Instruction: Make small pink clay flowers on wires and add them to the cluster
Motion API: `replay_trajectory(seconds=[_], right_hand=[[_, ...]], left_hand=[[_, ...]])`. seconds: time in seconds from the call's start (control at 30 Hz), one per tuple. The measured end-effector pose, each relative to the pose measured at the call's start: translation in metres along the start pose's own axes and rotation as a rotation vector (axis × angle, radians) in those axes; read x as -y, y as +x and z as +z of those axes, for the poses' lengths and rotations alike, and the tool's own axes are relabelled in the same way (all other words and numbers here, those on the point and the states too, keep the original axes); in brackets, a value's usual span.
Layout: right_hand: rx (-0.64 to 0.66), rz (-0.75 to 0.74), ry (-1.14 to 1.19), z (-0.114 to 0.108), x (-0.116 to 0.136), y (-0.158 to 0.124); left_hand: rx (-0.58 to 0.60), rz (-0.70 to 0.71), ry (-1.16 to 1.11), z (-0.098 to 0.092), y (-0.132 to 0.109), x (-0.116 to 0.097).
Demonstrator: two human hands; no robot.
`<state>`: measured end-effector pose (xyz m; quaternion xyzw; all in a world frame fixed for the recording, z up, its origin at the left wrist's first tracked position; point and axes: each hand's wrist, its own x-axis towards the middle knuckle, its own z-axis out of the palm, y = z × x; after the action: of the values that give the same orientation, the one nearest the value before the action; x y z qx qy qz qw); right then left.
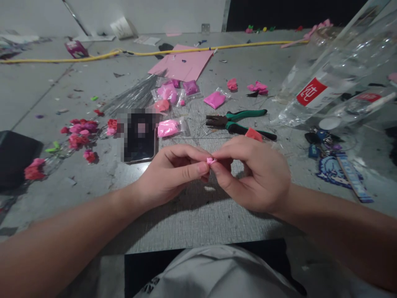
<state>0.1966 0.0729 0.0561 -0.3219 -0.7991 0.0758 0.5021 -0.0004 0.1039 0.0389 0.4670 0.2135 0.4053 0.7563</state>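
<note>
A tiny lump of pink modelling clay (210, 160) sits between the fingertips of both hands, over the near part of the grey table. My left hand (176, 169) pinches it from the left with thumb and forefinger. From the right, my right hand (252, 171) grips the same piece between thumb and fingertip. Just beyond the hands lie green-handled pliers (228, 122), jaws pointing left, and a red clay packet (253, 134) partly covered by my right hand. A bag of pink clay (169, 128) rests beside a dark phone (139, 138).
Clay flowers (79, 132) in red and pink lie at the left, near a bundle of thin wires (136, 95). Clear plastic bottles (328, 95) stand and lean at the right, above a keychain (339, 169). Pink paper (186, 62) and a yellow cable (217, 47) lie farther back.
</note>
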Motion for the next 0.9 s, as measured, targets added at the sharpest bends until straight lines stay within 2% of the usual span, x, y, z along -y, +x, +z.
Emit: replay_trajectory(seconds=[0.27, 0.5, 0.7, 0.9], right_hand=[[-0.001, -0.05, 0.052, -0.001, -0.003, -0.002], [0.162, -0.064, 0.029, -0.01, -0.002, 0.003], [0.148, -0.098, 0.04, -0.012, -0.001, 0.002], [0.113, -0.088, -0.005, -0.012, -0.002, 0.002]], left_hand=[[0.072, -0.005, 0.016, -0.002, -0.001, 0.0], [0.168, -0.031, 0.008, -0.003, -0.001, 0.0], [0.215, -0.017, -0.018, -0.005, -0.001, -0.001], [0.174, 0.024, 0.037, -0.005, 0.0, -0.003]])
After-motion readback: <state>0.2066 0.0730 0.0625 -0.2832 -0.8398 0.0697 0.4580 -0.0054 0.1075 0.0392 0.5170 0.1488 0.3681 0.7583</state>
